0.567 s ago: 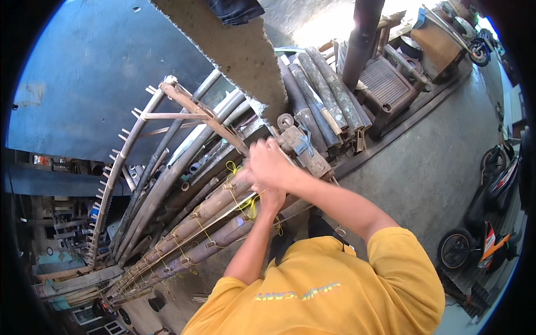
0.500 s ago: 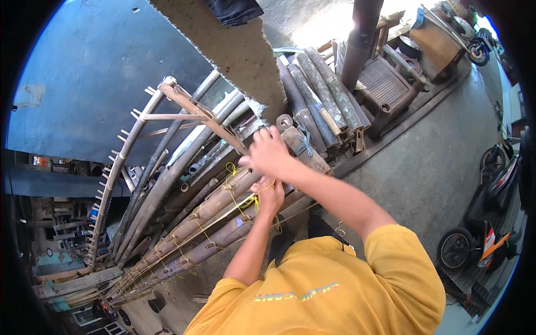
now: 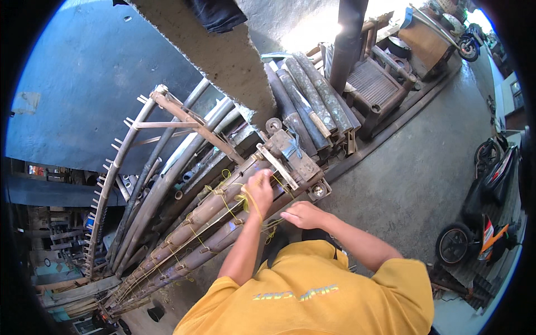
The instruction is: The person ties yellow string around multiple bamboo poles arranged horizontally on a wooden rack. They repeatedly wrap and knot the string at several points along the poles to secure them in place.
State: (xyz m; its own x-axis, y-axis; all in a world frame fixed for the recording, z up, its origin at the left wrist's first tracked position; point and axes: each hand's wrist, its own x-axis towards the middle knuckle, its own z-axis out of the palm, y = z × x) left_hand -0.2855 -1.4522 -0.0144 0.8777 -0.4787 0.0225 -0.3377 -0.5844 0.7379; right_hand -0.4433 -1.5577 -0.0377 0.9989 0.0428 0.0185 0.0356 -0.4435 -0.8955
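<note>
Two long bamboo poles (image 3: 190, 226) run side by side from the lower left to a wooden end block (image 3: 298, 159), laced with thin yellow string (image 3: 221, 192). My left hand (image 3: 259, 190) is closed on the yellow string over the poles, near their upper end. A strand of it loops across the left wrist. On the near side of the poles, my right hand (image 3: 304, 215) is closed, its thumb pointing left. A strand runs from its fingers towards the poles. Just beyond my left hand a pale wooden slat (image 3: 277, 166) lies across the poles.
A curved pegged bamboo frame (image 3: 114, 167) stands at the left, with more poles behind it. Thick bamboo lengths (image 3: 318, 92) lie beyond the block, beside a brown bamboo chair (image 3: 374, 84). A rough pillar (image 3: 206, 50) hangs over the far side. Motorcycles (image 3: 474, 240) stand at the right.
My right hand has come away from beside the left, down and right to the near side of the poles. The left has shifted slightly left. The pale slat and block now show.
</note>
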